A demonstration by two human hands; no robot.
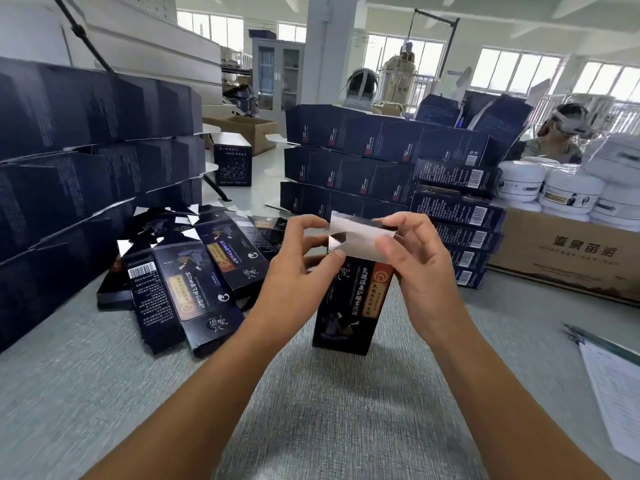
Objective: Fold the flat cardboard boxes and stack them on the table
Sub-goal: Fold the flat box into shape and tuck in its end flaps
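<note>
At table (104,393) ctr, both hands pinch box (349,306) flap.

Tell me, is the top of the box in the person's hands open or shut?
Open. The box stands upright; the left hand and right hand pinch its silvery top flap, which sticks up untucked.

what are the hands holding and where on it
One dark upright box, by its top: the left hand and the right hand each pinch an end of its silvery top flap.
</note>
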